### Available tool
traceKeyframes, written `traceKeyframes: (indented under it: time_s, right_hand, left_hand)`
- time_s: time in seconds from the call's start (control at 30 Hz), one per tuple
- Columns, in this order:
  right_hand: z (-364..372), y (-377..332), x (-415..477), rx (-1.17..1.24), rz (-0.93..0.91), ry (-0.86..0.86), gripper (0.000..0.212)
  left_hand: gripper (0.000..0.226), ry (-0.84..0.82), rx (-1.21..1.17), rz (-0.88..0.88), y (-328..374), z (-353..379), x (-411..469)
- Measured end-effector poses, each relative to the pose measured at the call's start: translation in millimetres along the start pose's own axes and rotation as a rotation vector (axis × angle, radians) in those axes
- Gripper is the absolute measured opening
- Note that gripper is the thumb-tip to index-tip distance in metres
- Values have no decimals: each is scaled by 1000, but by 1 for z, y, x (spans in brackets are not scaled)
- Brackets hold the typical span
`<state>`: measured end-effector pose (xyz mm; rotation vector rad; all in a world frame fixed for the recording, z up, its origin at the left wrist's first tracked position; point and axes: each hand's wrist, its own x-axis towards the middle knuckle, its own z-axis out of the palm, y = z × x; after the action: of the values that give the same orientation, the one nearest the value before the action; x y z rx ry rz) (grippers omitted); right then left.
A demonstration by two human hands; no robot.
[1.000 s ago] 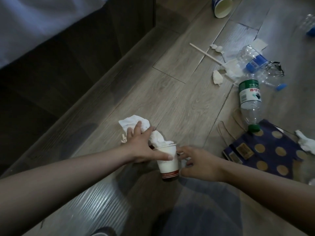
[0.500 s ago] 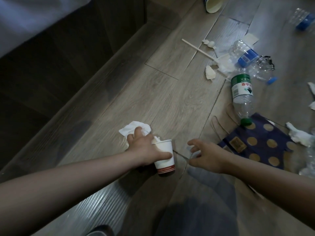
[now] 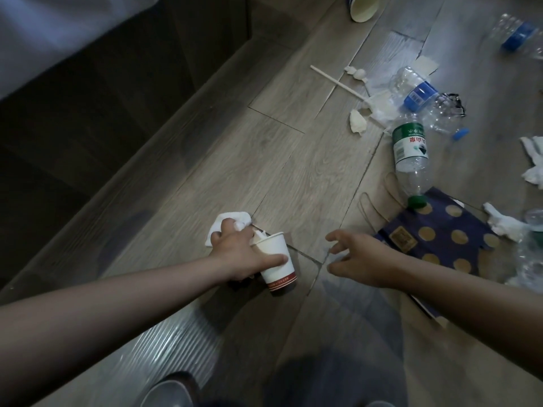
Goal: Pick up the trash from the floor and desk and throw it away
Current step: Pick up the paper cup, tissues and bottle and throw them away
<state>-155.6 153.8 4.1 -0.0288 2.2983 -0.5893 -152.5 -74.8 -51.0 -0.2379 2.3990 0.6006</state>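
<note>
Judging by the litter, the job is barely begun. Low in the middle of the frame the left hand (image 3: 238, 254) grips a paper cup (image 3: 277, 259), thumb across its wall. A tissue (image 3: 229, 223) is bunched under its fingers, and more white paper pokes from the rim. I cannot tell whether the cup is off the floor (image 3: 279, 171) or resting on it. The right hand (image 3: 361, 259) holds nothing, fingers spread and loosely curved, between the cup and the dotted bag (image 3: 440, 239) at lower right. Still lying at upper right are a green bottle (image 3: 410, 154), a blue bottle (image 3: 417, 92), a stick (image 3: 338, 83) and wads (image 3: 533, 163). A second cup (image 3: 363, 8) is cut off by the top edge. No bin or surface shows. The clear plastic at the right edge is blurred, and the dark upper left is unreadable.
</note>
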Motion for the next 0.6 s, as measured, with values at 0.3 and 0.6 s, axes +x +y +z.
traceKeyframes:
  time_s: [0.3,0.6]
  right_hand:
    - [-2,-2,-9,-21,3,13,68]
    - [-6,7,-11,9,19,19,66]
  left_hand:
    - [131,-41,62,-77,15,11,-10]
    - [95,61,-24,-124,33,22,-7]
